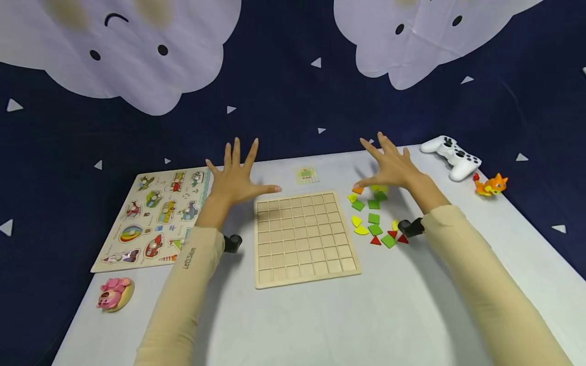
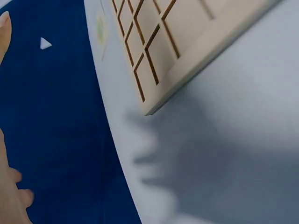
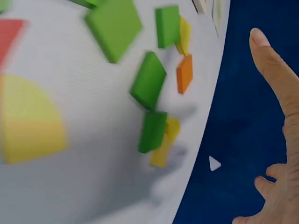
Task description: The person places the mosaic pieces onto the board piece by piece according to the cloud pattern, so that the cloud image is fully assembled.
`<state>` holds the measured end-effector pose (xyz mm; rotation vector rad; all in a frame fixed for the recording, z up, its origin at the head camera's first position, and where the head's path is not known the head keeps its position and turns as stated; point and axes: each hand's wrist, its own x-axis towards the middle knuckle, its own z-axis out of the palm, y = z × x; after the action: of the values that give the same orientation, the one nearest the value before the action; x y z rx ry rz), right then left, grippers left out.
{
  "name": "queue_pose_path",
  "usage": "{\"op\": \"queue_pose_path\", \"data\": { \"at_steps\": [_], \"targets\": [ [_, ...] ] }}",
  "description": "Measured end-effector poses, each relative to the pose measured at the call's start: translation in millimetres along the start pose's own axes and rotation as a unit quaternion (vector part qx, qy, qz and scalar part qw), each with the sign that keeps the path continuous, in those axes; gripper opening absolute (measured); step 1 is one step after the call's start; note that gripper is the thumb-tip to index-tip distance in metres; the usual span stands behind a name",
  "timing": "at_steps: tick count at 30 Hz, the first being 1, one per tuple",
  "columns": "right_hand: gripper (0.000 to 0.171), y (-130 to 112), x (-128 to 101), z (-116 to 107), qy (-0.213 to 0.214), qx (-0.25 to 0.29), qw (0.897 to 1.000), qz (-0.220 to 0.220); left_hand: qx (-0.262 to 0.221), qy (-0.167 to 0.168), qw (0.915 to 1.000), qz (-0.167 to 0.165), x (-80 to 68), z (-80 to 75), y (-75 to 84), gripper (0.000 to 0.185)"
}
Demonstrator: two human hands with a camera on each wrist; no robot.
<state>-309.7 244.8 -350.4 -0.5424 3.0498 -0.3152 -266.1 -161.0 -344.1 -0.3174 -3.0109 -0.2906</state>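
The coloured tiles [image 1: 374, 219] lay right of centre beside the wooden grid board [image 1: 304, 237]. My right hand [image 1: 392, 165] hovered over them, fingers spread, empty; I judged pinching one tile cleanly best. Left hand [image 1: 235, 178] splayed too.

Both hands [image 1: 235, 178] [image 1: 391, 165] hover, fingers apparently spread wide.

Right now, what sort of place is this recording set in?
Probably a staged children's play table: a cloud-printed backdrop behind a white table, with a wooden grid board, coloured shape tiles and a vehicle peg puzzle.
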Motion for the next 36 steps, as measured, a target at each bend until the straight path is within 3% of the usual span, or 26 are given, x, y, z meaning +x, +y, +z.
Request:
{"op": "queue_pose_path", "data": {
  "at_steps": [6,14,18,22,28,36],
  "targets": [
    [0.11,-7.0,-17.1,13.6,0.012,-0.001,0.999,-0.044,-0.011,0.017,0.9991,0.038,-28.7,-4.9,-7.8,0.12],
    [0.078,-18.6,-23.4,35.1,0.033,0.012,0.996,-0.088,0.009,0.024,0.9968,0.076,-64.1,10.9,-17.6,0.115],
    [0.064,-15.9,-22.1,38.3,0.036,0.016,0.996,-0.08,-0.011,-0.002,0.9969,0.078,-77.8,18.4,-18.3,0.112],
    [0.055,-8.5,-21.5,40.7,0.028,0.021,0.997,-0.064,-0.061,-0.05,0.9946,0.068,-90.0,24.3,-17.6,0.111],
    [0.047,1.6,-21.4,44.6,0.019,0.033,0.998,-0.05,-0.137,-0.126,0.9817,0.042,-106.7,31.3,-18.5,0.109],
    [0.042,1.5,-17.4,48.1,0.014,0.044,0.998,-0.047,-0.189,-0.17,0.9655,0.056,-113.4,37.1,-26.4,0.109]
  ]
}}
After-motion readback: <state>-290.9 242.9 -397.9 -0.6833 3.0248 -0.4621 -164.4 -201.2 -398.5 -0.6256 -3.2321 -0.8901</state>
